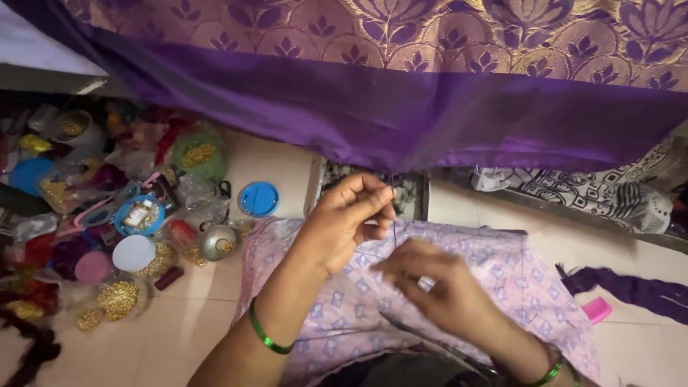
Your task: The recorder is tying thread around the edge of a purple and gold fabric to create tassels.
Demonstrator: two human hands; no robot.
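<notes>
Mid-frame: left hand (pixel 351 215) pinched shut on purple thread (pixel 393 231) at the sari border (pixel 401 136), right hand (pixel 430 283) blurred, grip unclear; risk of snapping if tugged hard.

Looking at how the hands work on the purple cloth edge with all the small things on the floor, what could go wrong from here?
1. The left hand pinches a thin thread at the purple cloth edge while the right hand works just below; a hard pull might snap or tangle it.
2. Open containers of gold beads lie on the floor at the person's left; an elbow or knee could scatter them.
3. The right hand is blurred, so any needle cannot be seen; a prick is possible.
</notes>
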